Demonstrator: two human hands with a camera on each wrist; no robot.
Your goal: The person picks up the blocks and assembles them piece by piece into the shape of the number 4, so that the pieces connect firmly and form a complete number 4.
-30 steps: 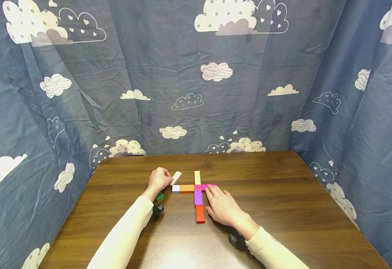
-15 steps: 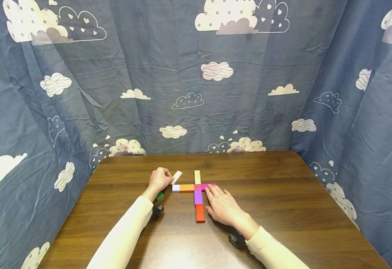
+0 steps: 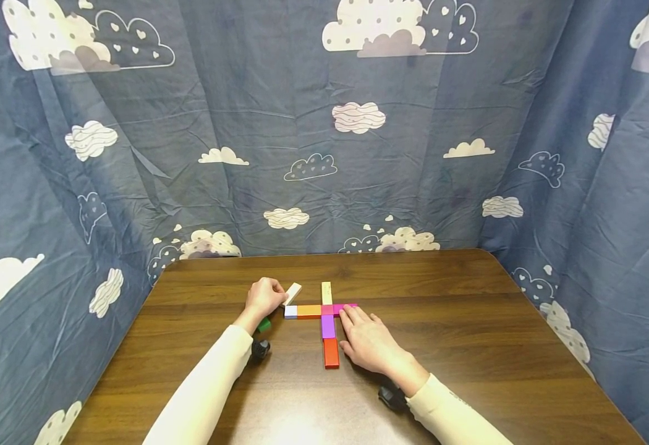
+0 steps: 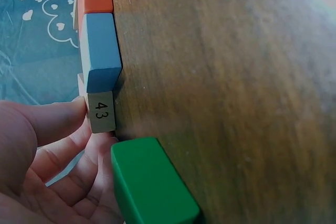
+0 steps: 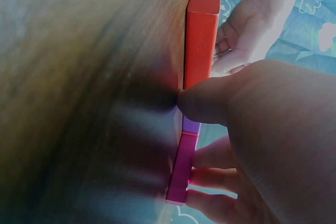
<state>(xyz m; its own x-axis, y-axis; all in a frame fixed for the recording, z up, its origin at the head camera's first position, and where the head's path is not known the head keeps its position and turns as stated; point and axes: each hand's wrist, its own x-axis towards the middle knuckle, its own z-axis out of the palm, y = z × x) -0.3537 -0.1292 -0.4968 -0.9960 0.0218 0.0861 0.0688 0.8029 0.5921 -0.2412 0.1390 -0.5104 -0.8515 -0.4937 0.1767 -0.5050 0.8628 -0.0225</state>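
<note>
My left hand (image 3: 263, 296) pinches a pale wooden block (image 3: 293, 293), which lies slanted on the table; its end, printed "43", faces the left wrist view between thumb and fingers. Close by is the light blue block (image 4: 102, 51), the left end of a cross of flat-lying blocks. An orange block (image 3: 309, 311), a pink one (image 3: 327, 309) and a magenta block (image 5: 181, 171) continue that row. A cream block (image 3: 327, 293) extends away from it; purple (image 3: 329, 326) and red (image 3: 331, 353) blocks run toward me. My right hand (image 3: 370, 341) rests straight fingertips on the magenta block.
A green block (image 4: 152, 182) lies just below the left hand, partly hidden by the wrist in the head view. The brown wooden table (image 3: 469, 346) ends at a blue cloud-patterned curtain (image 3: 246, 123) behind and on both sides.
</note>
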